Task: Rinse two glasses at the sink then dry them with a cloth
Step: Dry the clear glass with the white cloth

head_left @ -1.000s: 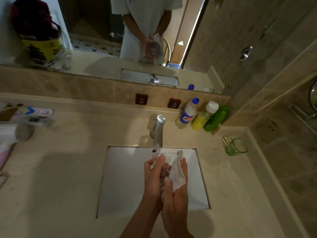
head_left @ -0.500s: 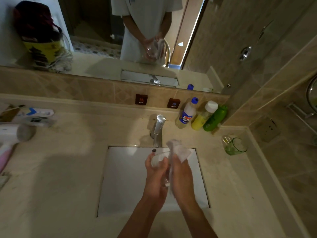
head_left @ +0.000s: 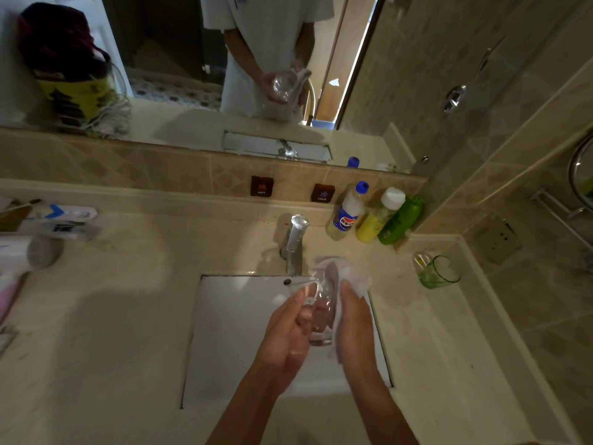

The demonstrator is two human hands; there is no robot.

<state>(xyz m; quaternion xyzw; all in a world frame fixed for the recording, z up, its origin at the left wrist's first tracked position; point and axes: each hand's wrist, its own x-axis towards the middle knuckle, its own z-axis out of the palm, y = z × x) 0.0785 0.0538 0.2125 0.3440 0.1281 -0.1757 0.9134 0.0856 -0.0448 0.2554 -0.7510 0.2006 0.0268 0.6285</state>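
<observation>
Two glasses — clear glass (head_left: 321,313) gripped by left hand (head_left: 282,342), right hand (head_left: 353,322) pressing one cloth (head_left: 354,277); green glass (head_left: 438,273) apart.

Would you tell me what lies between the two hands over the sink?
In the head view, the clear glass, with the white cloth against the right hand.

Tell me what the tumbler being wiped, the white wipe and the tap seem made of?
Clear tumbler: likely glass, glossy; the fingers show through it. White crumpled cloth: soft fabric or paper, matte and creased; unclear which. Silver tap: polished metal, with bright reflections.
</observation>
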